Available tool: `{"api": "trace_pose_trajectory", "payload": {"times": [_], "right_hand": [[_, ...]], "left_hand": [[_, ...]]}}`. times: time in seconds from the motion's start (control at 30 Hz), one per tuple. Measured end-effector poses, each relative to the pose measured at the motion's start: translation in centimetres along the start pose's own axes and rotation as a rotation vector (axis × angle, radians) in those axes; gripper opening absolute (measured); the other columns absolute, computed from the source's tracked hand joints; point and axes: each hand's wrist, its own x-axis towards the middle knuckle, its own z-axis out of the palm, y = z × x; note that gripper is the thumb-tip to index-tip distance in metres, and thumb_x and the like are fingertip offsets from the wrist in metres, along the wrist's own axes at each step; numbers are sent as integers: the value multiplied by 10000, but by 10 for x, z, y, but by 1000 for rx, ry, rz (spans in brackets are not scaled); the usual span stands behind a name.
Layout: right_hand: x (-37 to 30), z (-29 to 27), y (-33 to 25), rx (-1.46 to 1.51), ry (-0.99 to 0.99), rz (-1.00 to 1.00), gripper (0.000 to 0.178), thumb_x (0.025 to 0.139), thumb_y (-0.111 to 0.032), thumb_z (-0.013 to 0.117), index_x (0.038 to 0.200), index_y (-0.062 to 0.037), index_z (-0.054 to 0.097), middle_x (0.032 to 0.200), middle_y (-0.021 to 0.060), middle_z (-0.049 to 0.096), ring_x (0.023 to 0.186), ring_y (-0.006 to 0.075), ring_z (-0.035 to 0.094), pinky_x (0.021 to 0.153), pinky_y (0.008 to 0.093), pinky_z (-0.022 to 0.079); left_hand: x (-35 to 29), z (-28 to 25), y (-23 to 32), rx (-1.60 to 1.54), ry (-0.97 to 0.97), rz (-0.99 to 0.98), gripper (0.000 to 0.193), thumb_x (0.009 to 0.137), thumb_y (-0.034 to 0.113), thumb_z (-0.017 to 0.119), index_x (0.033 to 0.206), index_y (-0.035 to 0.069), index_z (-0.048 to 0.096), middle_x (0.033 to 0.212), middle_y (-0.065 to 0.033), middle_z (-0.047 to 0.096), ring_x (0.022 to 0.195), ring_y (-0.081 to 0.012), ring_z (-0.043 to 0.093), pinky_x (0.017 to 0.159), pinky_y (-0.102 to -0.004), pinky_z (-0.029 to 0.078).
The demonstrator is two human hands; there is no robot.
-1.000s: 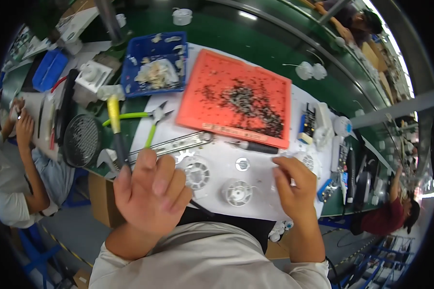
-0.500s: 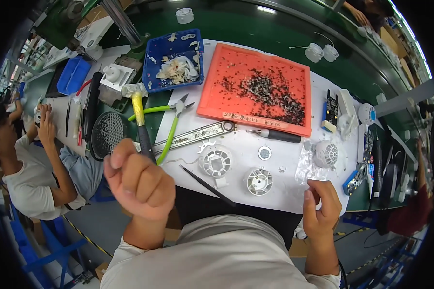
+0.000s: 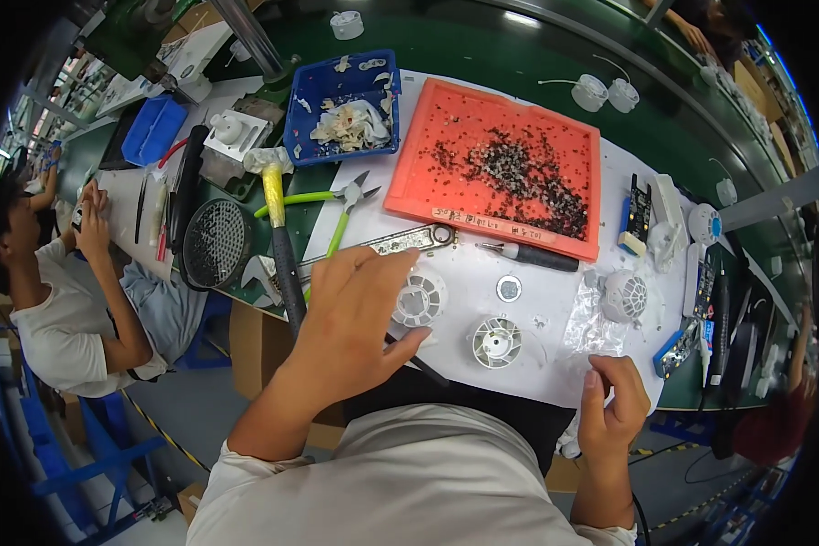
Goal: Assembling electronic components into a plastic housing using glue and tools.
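Observation:
My left hand (image 3: 341,318) is held above the near left part of the white sheet, its fingers stretched forward and its thumb apart. Its fingertips come over a white round slotted housing (image 3: 435,297) and partly cover it; I cannot tell whether they touch. Close by lie a white fan-like wheel (image 3: 497,342) and a small round disc (image 3: 509,289). At the sheet's front right edge my right hand (image 3: 612,405) is curled closed, with anything inside it hidden. Beyond it are a clear plastic bag (image 3: 593,318) and a white domed grille (image 3: 625,296). A thin black tool (image 3: 429,372) shows below my left hand.
An orange tray (image 3: 405,187) of small dark parts and a blue bin (image 3: 298,150) of scraps stand behind. Green-handled cutters (image 3: 340,232), a hammer (image 3: 282,241), a wrench (image 3: 419,238) and a screwdriver (image 3: 541,257) lie around. A co-worker (image 3: 59,314) sits at left.
My left hand has swung right and down from beside the hammer to over the slotted housing, and its curled fingers have stretched out. My right hand has stayed nearly in place.

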Motion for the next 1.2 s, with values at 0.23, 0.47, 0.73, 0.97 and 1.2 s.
{"api": "trace_pose_trajectory", "payload": {"times": [0.23, 0.47, 0.73, 0.97, 1.2], "right_hand": [[-9, -2, 3, 82, 28, 26, 148, 877, 16, 583, 1004, 63, 644, 746, 92, 565, 654, 147, 510, 587, 258, 385], [-14, 8, -3, 243, 194, -3, 294, 900, -50, 561, 1165, 76, 577, 885, 111, 584, 743, 131, 504, 646, 246, 386], [-30, 6, 16, 125, 184, 36, 359, 910, -87, 569, 1227, 79, 536, 986, 126, 581, 802, 150, 485, 685, 270, 400], [-17, 18, 5, 63, 147, -129, 345, 907, -96, 585, 1201, 80, 546, 984, 143, 583, 796, 176, 481, 680, 290, 404], [-29, 16, 4, 117, 145, -105, 300, 898, -70, 585, 1158, 79, 568, 966, 153, 593, 775, 182, 481, 672, 289, 404]], "left_hand": [[8, -16, -1, -253, 253, 130, 821, 620, 188, 879, 1335, 8, 517, 1201, -145, 603, 1119, -340, 516, 964, -479, 395], [47, 51, 81, -200, -30, 179, 710, 706, 220, 826, 1314, 5, 531, 1236, -147, 592, 1140, -346, 520, 999, -450, 373], [13, 4, 7, 61, 23, -50, 605, 727, 160, 794, 1249, -21, 547, 1095, -162, 599, 1008, -358, 545, 877, -477, 410], [3, 18, 12, 187, 61, -149, 612, 708, 110, 793, 1254, -10, 543, 1033, -159, 604, 964, -362, 555, 871, -437, 432], [0, 35, 12, 229, 141, -214, 623, 704, 98, 786, 1258, -25, 531, 1003, -145, 602, 941, -342, 558, 863, -438, 438]]}}
